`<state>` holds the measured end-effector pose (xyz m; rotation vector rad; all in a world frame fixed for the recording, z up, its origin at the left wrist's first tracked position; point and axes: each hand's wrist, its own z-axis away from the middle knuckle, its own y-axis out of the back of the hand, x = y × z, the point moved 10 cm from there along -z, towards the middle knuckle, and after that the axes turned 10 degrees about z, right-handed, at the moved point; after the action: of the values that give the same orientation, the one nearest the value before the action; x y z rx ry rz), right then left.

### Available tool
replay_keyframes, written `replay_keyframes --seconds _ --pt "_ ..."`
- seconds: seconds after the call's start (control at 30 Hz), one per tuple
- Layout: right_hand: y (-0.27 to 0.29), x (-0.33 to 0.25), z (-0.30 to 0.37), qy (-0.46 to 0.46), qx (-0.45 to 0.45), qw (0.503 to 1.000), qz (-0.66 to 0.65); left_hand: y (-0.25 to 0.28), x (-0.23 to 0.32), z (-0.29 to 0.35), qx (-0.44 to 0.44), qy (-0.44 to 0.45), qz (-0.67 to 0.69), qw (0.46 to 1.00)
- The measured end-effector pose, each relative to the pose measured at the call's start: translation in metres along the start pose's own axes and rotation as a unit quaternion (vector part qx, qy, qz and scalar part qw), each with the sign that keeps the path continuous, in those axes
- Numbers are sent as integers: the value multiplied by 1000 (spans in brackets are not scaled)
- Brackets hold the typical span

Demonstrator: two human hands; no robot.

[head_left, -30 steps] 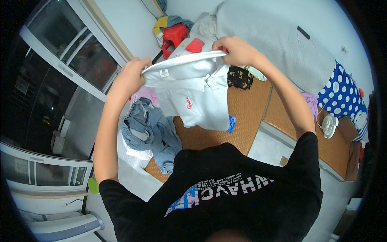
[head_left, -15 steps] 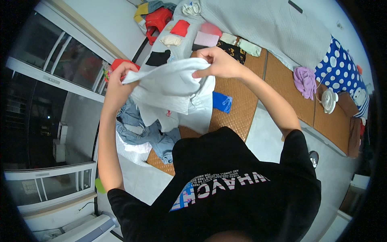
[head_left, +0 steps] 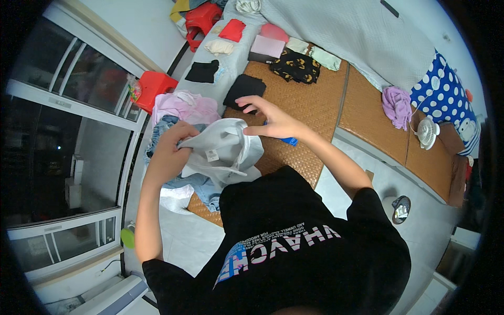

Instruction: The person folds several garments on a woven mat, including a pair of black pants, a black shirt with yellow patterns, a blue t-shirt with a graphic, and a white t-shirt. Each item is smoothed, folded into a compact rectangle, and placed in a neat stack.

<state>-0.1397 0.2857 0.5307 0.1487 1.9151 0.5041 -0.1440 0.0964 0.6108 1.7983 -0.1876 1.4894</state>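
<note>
A white garment (head_left: 223, 142) hangs in front of me, its opening facing up and a small label showing inside. My left hand (head_left: 172, 149) is closed on its left edge. At its right edge my right hand (head_left: 273, 121) has its fingers spread, with the thumb touching or very near the cloth; I cannot tell which. Below and left lie blue jeans (head_left: 202, 186), partly covered by the garment. Pink clothing (head_left: 184, 107) is piled beyond my left hand. A folded black cloth (head_left: 244, 90) lies just past my right fingers, and a blue cloth (head_left: 290, 140) is mostly hidden under that hand.
The brown woven mat (head_left: 304, 113) carries a black patterned cloth (head_left: 296, 67) and folded pale cloths (head_left: 324, 59). Red, cream and black pieces lie on the grey cover at the far left. A red stool (head_left: 155, 89) stands by the window. A white fan (head_left: 429, 132) sits at right.
The white garment has come down and nearer my body, its opening now facing up. My right fingers have gone from pinching its edge to spread. Pink clothing and the folded black cloth are uncovered.
</note>
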Motion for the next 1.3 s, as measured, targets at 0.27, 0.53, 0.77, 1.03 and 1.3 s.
replay_keyframes --seconds 0.27,0.53,0.77,1.03,1.3 --pt "-38 2 -35 72 2 983 170 29 -4 -1 44 -4 -52 998" --pt "-10 73 -44 -164 -17 980 115 70 -66 29 187 130 -18 974" --pt "-47 90 -29 -328 -104 867 -361 47 -143 28 222 214 322 895" --pt "-14 74 -23 -326 -114 835 -429 19 -170 21 174 217 618 736" --pt "19 38 -31 -71 8 731 -679 18 -145 4 218 1 732 646"
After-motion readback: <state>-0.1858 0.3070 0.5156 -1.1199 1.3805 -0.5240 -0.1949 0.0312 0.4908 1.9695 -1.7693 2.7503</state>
